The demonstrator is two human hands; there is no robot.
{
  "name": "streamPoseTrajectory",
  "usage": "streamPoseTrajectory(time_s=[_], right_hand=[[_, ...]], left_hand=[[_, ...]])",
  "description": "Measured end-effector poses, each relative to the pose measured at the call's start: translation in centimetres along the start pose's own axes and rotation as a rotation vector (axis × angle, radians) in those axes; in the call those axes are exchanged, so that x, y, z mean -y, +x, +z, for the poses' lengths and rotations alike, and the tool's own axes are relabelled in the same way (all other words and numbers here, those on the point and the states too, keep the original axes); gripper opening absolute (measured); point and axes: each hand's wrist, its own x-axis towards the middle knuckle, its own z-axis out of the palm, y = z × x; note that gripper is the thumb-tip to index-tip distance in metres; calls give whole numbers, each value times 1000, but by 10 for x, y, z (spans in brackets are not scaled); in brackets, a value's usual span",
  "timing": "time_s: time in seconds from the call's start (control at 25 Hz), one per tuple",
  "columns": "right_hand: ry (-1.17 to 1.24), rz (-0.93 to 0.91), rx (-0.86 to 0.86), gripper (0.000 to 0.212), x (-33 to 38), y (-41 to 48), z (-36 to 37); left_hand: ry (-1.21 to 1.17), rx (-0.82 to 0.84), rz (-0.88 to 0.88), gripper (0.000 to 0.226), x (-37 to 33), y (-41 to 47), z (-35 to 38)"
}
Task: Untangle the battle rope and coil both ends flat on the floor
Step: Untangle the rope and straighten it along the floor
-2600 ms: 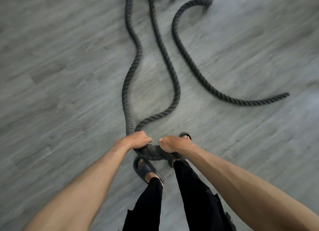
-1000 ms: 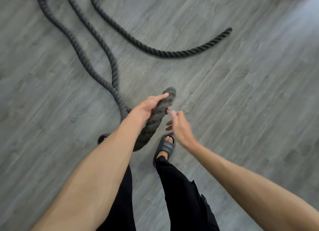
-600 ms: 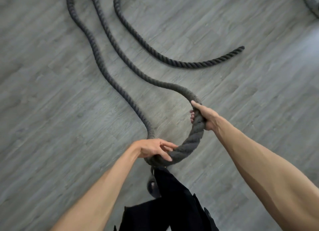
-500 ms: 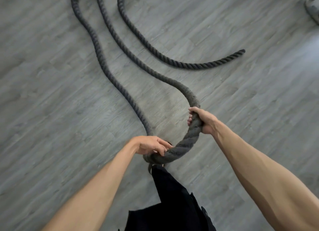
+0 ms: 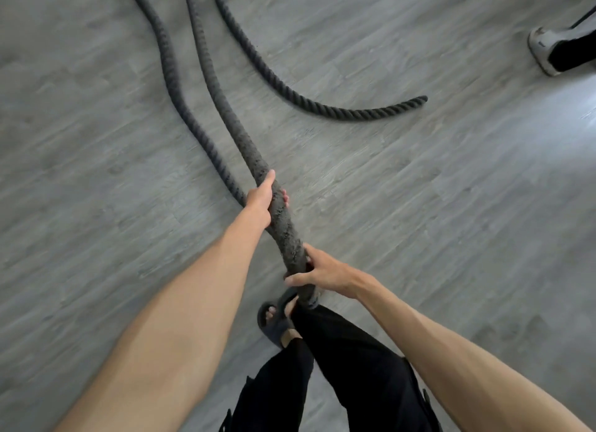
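- Grey wood-grain plank floor [image 5: 435,225] fills the view, with a bright patch of light at the right edge.
- Battle rope [image 5: 222,106]: thick, dark and twisted. Three runs of it enter from the top edge and spread toward the person.
- Right-hand run: lies flat on the floor and curves to the right. It stops at a free end [image 5: 423,99], well apart from both hands.
- Left-hand run: lies on the floor and slants down until it passes out of sight behind the left forearm.
- Middle run: lifted off the floor and blurred. It passes through both hands in a nearly straight line.
- Left hand [image 5: 260,201]: clamped round the raised run at the farther point. The thumb lies along the rope, and the fingertips [image 5: 284,195] show on the rope's other side.
- Right hand [image 5: 324,272]: clamped round the same run nearer the body, just below the left hand, with fingers curled about it.
- Below the right hand the rope meets the black trousers [image 5: 351,367]. Whether it ends there cannot be told.
- Dark sandal [image 5: 274,323]: on the person's foot, planted on the floor just beneath the right hand.
- White and black shoe [image 5: 548,49]: belongs to a second person, at the top right corner, far from the rope.
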Motion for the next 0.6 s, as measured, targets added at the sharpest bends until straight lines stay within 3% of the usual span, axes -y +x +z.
streamPoseTrajectory(time_s=[0.12,0.2,0.32,0.4,0.48,0.6], right_hand=[[151,130,71,60,-3,-5,-16],[183,125,44,62,-4,7,-25],[133,137,275,69,-4,17,-18],[180,116,385,53,-5,15,-11],[297,109,325,32,-5,6,-19],[431,77,19,37,4,0,-56]], left_hand=[[121,61,69,28,7,-22,-15],[166,118,88,26,14,-34,-22],[46,222,23,28,32,-53,-11],[-39,205,46,34,38,-59,6],[-95,160,45,40,40,-55,20],[176,91,68,42,57,-43,27]])
